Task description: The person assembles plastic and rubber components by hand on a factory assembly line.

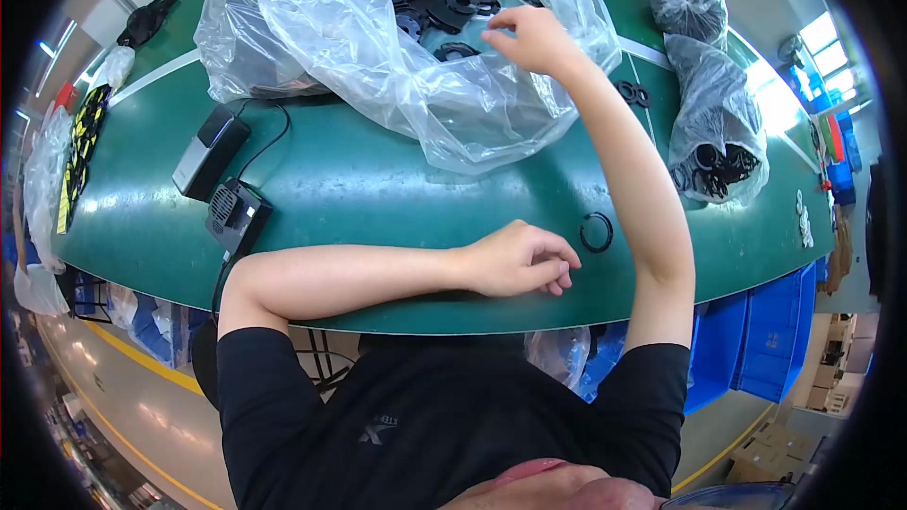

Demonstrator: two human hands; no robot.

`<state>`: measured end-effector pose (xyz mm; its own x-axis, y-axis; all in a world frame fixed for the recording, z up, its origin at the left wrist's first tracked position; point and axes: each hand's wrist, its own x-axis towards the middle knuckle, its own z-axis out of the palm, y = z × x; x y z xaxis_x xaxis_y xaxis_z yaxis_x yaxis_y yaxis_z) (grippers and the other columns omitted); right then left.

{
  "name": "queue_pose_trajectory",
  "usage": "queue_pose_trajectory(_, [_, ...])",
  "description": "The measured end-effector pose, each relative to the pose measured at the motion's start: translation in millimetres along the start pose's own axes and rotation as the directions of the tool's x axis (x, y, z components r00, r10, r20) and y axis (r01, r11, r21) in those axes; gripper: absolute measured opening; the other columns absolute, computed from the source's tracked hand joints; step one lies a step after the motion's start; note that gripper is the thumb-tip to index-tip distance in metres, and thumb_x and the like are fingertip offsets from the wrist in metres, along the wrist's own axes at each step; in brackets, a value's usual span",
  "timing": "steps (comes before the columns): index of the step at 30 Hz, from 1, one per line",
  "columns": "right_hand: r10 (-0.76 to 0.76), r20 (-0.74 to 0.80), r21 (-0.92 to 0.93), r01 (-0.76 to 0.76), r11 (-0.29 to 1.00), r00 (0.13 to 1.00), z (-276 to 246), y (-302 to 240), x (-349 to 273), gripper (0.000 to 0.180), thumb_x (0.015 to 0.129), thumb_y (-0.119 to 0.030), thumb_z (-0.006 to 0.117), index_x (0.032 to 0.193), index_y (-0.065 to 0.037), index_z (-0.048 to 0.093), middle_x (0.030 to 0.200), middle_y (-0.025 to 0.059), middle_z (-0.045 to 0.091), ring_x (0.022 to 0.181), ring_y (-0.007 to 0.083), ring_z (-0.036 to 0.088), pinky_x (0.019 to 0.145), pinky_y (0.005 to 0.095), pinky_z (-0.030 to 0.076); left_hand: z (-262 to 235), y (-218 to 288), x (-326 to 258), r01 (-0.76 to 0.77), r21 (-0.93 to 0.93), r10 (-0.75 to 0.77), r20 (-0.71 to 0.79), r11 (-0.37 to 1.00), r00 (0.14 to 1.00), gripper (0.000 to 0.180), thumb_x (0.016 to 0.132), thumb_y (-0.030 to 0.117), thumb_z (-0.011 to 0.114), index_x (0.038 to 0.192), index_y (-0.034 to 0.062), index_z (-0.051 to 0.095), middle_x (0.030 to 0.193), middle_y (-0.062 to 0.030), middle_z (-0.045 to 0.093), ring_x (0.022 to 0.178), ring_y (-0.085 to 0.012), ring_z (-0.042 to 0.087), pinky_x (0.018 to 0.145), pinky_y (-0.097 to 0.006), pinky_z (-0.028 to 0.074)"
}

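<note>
My left hand rests low over the green table near its front edge, its fingers loosely bent and no object visible in them. Just to its right lies a thin black ring with a gap in it. My right hand reaches over a large clear plastic bag, thumb and forefinger apart and nothing seen between them. Inside the bag's mouth are several flat black curved parts. One black part sits close below the right fingertips, apart from the pile.
A silver-and-black box and a black vented adapter with a cord stand left on the green table. Bags of black rings lie right, near small joined black rings. Blue bins stand below the right edge.
</note>
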<state>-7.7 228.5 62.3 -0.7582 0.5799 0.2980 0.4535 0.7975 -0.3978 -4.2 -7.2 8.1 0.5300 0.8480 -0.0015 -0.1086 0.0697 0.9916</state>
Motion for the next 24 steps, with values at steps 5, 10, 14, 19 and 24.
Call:
queue_pose_trajectory(5, [0.116, 0.439, -0.13, -0.065, 0.989, 0.891, 16.2, -9.8, 18.2, 0.049, 0.067, -0.036, 0.074, 0.102, -0.003, 0.064, 0.093, 0.0142, 0.065, 0.087, 0.0257, 0.062, 0.081, 0.0332, 0.048, 0.1, -3.1, -2.9, -0.07, 0.067, 0.07, 0.001, 0.995, 0.998, 0.022, 0.089, 0.01, 0.048, 0.101, -0.0052, 0.059, 0.084, -0.0124, 0.067, 0.077, -0.0159, 0.067, 0.071, -0.026, 0.053])
queue_pose_trajectory(10, [0.071, 0.37, -0.058, -0.053, 0.997, 0.926, 28.0, -8.9, 17.0, 0.055, 0.063, -0.029, 0.076, 0.109, -0.003, 0.059, 0.09, 0.0153, 0.064, 0.084, 0.0258, 0.061, 0.077, 0.0322, 0.047, -0.6, -2.5, -2.4, -0.112, 0.094, 0.112, 0.007, 0.989, 0.994, 0.022, 0.089, 0.01, 0.048, 0.1, -0.0052, 0.06, 0.083, -0.0123, 0.067, 0.076, -0.0163, 0.067, 0.071, -0.027, 0.052])
queue_pose_trajectory(14, [0.047, 0.084, 0.178, -0.061, 0.982, 0.995, 19.3, -7.2, 13.8, 0.036, 0.069, -0.021, 0.073, 0.098, -0.002, 0.063, 0.075, 0.0097, 0.063, 0.069, 0.0181, 0.058, 0.066, 0.0283, 0.046, -2.0, -1.2, -0.8, -0.069, 0.057, 0.069, 0.004, 0.996, 0.998, 0.022, 0.089, 0.01, 0.048, 0.1, -0.0053, 0.06, 0.083, -0.0121, 0.067, 0.076, -0.0156, 0.067, 0.07, -0.026, 0.052])
queue_pose_trajectory(19, [0.159, -0.253, 0.553, 0.007, 0.833, 0.954, -14.6, -4.5, -23.7, 0.021, 0.076, -0.016, 0.068, 0.086, 0.002, 0.064, 0.069, 0.0041, 0.063, 0.061, 0.0074, 0.052, 0.058, 0.0242, 0.043, -3.7, -4.6, 3.7, 0.025, -0.085, -0.023, 0.026, 0.996, 0.999, 0.023, 0.092, 0.01, 0.046, 0.104, -0.0048, 0.057, 0.089, -0.0121, 0.066, 0.08, -0.0146, 0.065, 0.072, -0.025, 0.052])
queue_pose_trajectory(24, [0.191, -0.292, 0.374, -0.072, 0.925, 0.937, -64.5, -25.8, -119.3, 0.016, 0.074, -0.01, 0.067, 0.081, 0.003, 0.062, 0.06, 0.0023, 0.053, 0.055, 0.0064, 0.045, 0.051, 0.0226, 0.039, -0.3, -8.8, 2.6, -0.057, -0.447, -0.072, -0.267, 0.893, 0.961, 0.027, 0.093, 0.013, 0.047, 0.112, -0.0051, 0.052, 0.099, -0.0159, 0.062, 0.089, -0.0196, 0.063, 0.076, -0.029, 0.052])
